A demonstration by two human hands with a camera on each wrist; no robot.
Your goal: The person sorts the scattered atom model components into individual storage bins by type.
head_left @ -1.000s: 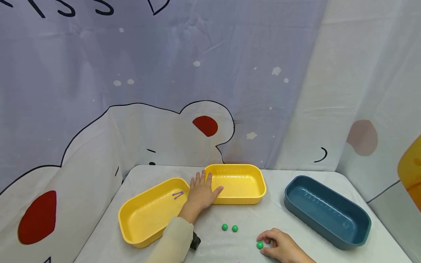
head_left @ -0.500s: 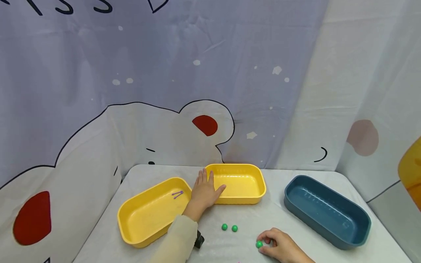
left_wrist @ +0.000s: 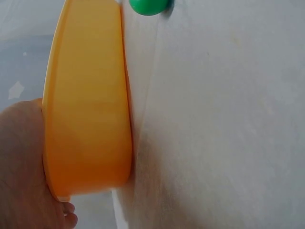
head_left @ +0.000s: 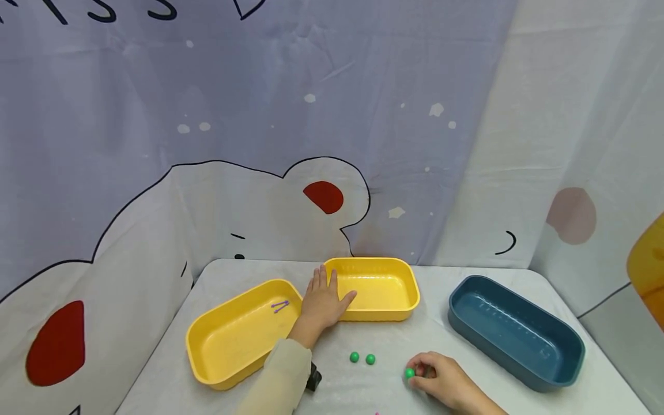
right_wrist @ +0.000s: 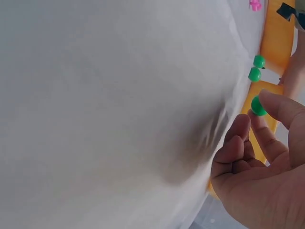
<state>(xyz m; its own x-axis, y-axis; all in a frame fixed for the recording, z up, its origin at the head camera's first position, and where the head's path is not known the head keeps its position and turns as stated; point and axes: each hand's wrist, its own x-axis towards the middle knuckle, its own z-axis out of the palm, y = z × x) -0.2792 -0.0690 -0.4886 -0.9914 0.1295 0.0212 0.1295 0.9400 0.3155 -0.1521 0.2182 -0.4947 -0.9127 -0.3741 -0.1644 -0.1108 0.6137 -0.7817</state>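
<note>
Left of the left grip (head_left: 321,305) there's a yellow tray (head_left: 220,340) with thin purple sticks (head_left: 280,304) in it, and only the head cam gets those. That grip has its fingers spread flat on the left end of the middle tray (head_left: 381,297), plain yellow and shiny inside; the left wrist cam adds a couple of fingertips poking past its wall. Between the grips, two green balls (head_left: 370,359) sit near each other on the worktop (head_left: 342,395). The right wrist cam also catches a pink piece (right_wrist: 255,5), barely a speck in the head view. The right grip (head_left: 438,377) pinches the held ball (head_left: 409,373), glossy solid green, between thumb and index fingertip; can't tell if it touches the cloth. Right of that grip: a dark blue tray (head_left: 519,334).
</note>
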